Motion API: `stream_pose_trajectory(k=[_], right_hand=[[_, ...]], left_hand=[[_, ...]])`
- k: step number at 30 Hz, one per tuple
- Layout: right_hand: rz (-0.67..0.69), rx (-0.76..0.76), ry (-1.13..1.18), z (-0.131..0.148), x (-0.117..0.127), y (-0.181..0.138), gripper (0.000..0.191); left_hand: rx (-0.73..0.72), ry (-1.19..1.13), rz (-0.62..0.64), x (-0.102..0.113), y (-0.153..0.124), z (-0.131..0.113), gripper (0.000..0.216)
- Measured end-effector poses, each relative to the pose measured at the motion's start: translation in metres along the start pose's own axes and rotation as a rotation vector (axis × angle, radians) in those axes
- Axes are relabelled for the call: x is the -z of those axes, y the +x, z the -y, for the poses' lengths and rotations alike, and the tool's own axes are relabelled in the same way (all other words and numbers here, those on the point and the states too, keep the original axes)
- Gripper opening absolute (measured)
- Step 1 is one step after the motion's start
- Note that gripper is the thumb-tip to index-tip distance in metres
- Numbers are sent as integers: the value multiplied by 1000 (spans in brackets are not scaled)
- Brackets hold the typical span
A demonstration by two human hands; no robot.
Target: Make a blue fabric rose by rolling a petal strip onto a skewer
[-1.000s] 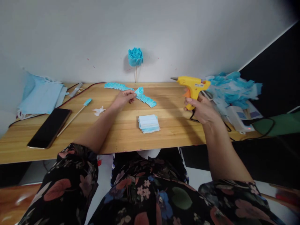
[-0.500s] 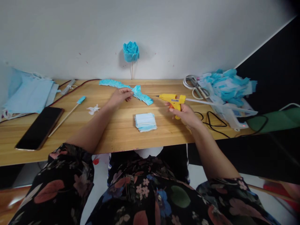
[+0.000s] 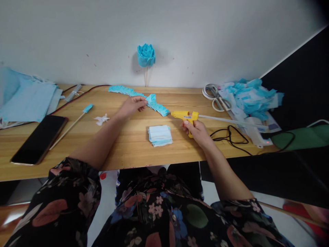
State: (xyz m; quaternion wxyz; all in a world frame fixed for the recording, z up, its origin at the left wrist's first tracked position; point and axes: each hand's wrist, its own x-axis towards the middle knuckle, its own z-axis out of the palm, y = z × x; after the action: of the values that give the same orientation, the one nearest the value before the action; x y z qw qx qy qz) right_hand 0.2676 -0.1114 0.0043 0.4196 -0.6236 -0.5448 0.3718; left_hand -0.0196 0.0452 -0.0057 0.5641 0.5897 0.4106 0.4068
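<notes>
The left hand (image 3: 135,104) pinched a folded blue petal (image 3: 151,99) between thumb and fingertips, at the overlapping row of blue petals (image 3: 123,90) that lay slantwise across the back and middle of the worktop (image 3: 128,147). The right hand (image 3: 195,129) was wrapped around the grip of a yellow hot-glue gun (image 3: 181,115), its nozzle pointing left at the near right end of that row; whether the tip touched it could not be told. A long translucent glue stick (image 3: 226,120) stuck out of the gun's rear.

Between the hands, nearer the front edge, sat a stack of white and pale-blue squares (image 3: 160,135). Behind the row, a blue rose (image 3: 146,55) stood upright on a thin stick against the wall (image 3: 192,41).

To the left lay a white scrap (image 3: 102,119), a blue-tipped wooden stick (image 3: 68,130), a dark smartphone (image 3: 39,139) and a pile of face masks (image 3: 28,97). To the right, scissors (image 3: 221,104) rested beside a heap of blue and white scraps (image 3: 253,97), with a looped black cable (image 3: 229,138) and a white power strip (image 3: 258,135) nearer the front.
</notes>
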Motion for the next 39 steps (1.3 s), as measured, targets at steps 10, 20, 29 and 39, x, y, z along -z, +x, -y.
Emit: stream_pose_trajectory(k=[10,20,29,39], right_hand=[[29,41,-79,-5,0,8,52],[18,42,-216,-3,-1,8,44],[-27,103,-257,-1,-3,3,40],[-77,127,-293,-4,-3,3,44]], left_hand=[[6,11,-7,0,0,1,27],[0,11,5,1,-1,2,30],[17,55,-9,-2,-2,-3,21],[19,38,-18,-2,-4,-3,21]])
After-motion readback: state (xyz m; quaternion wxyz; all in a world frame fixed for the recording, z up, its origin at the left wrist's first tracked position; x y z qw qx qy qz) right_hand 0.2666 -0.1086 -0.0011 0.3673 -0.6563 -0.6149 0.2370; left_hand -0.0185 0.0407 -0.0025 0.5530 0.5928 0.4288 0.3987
